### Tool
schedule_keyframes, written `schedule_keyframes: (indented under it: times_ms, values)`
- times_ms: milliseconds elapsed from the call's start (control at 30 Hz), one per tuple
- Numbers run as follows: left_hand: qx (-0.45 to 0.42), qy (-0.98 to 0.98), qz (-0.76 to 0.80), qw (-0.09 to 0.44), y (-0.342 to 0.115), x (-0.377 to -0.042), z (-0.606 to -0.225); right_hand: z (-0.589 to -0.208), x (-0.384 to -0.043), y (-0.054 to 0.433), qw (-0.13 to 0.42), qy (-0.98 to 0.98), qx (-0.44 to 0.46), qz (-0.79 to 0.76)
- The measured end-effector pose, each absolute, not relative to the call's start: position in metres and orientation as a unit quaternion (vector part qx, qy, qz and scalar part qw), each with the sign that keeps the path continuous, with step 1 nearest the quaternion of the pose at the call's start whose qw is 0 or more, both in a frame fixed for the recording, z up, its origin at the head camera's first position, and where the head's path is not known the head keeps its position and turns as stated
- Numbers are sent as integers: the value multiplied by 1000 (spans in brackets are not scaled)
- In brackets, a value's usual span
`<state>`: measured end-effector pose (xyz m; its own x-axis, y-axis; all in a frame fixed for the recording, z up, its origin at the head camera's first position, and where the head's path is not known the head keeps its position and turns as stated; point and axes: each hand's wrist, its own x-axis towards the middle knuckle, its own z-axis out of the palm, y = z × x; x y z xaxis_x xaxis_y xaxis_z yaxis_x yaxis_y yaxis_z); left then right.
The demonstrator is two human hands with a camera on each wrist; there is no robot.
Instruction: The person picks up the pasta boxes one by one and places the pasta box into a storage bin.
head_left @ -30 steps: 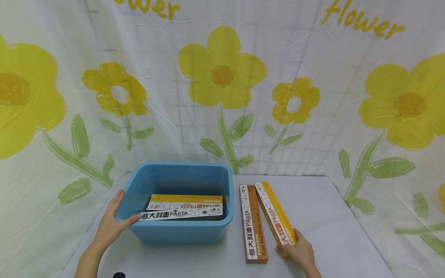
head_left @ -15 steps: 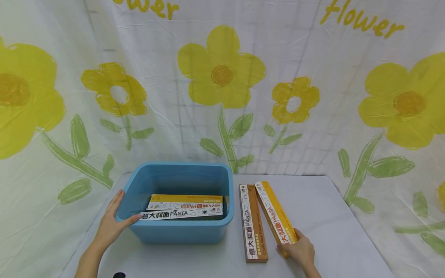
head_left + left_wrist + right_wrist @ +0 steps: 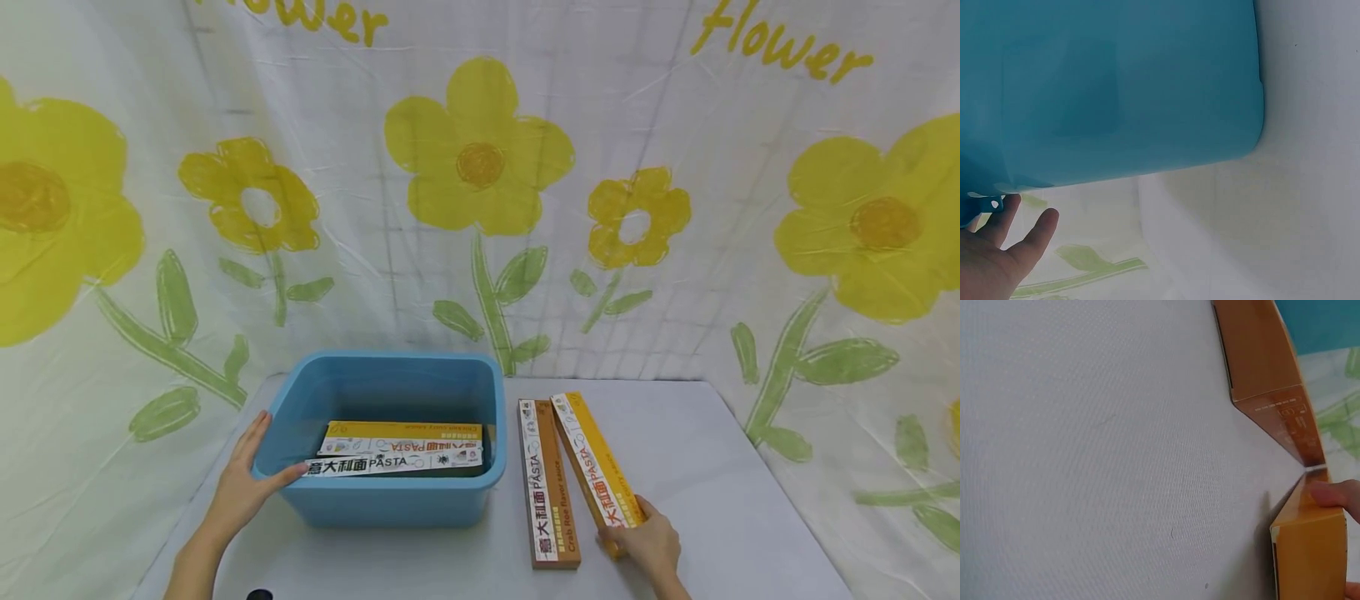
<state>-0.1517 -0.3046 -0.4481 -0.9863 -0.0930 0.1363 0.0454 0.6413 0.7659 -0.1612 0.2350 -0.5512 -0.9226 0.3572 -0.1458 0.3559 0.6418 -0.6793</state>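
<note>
A blue plastic bin (image 3: 382, 504) stands at the left of the table. My left hand (image 3: 242, 487) holds its left front rim, thumb over the top; in the left wrist view, fingers (image 3: 1038, 234) reach below the rim. Inside the bin lie a yellow-and-white pasta box (image 3: 405, 431) and, in front of it, a white-faced one (image 3: 397, 462). At the right, my right hand (image 3: 647, 542) pinches the near end of a yellow chicken curry pasta box (image 3: 596, 467), which lies slantwise. Beside it is a brown crab roe pasta box (image 3: 551, 492); their far ends nearly touch.
A white cloth covers the table (image 3: 712, 467). Behind it hangs a white curtain (image 3: 345, 275) printed with yellow flowers. A small round black object (image 3: 259, 594) shows at the bottom edge, left of centre.
</note>
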Motion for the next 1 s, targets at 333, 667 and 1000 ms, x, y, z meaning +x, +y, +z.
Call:
schedule_keyframes:
  times_ms: [333, 667, 1000]
  values:
    - [17, -901, -426, 78, -304, -153, -449, -543, -163, 239, 30, -884, -233, 405]
    - [13, -901, -427, 83, -303, -152, -449, -486, -172, 261, 69, -862, -232, 446]
    - [15, -901, -425, 84, -304, -152, -448, -438, -174, 268, 67, -849, -202, 483]
